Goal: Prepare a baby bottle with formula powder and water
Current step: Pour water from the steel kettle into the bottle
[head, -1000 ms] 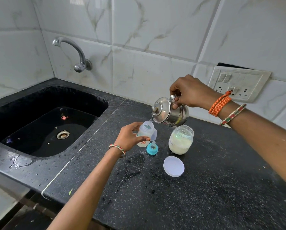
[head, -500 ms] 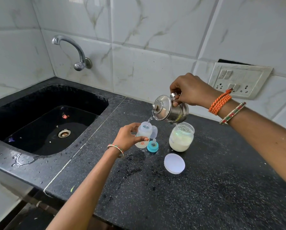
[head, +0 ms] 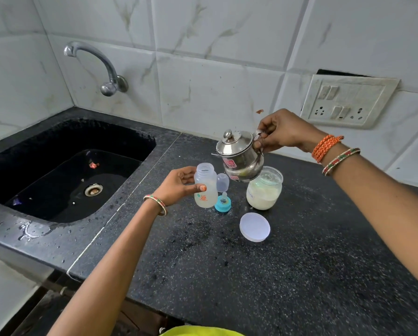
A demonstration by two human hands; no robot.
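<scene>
Water-filling step: open baby bottle (head: 205, 185) upright on the dark desk (head: 300, 275), gripped by left hand (head: 179, 187), fingers curled round it; right hand (head: 284, 133) pinching handle of steel kettle (head: 239, 157), held nearly level above formula jar (head: 265, 190), no stream visible. Bottle perhaps half full, level unclear. Teal teat ring (head: 223, 203) and clear cap (head: 222, 182) beside bottle; jar lid (head: 254, 227) nearer. Next, by judgement: kettle set down, teat screwed on

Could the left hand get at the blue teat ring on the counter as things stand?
Probably not straight away. The left hand grips the baby bottle, so its fingers are taken. The blue teat ring stands uncovered just beside the bottle, with open counter in front, so the way looks free once the bottle is released.
</scene>
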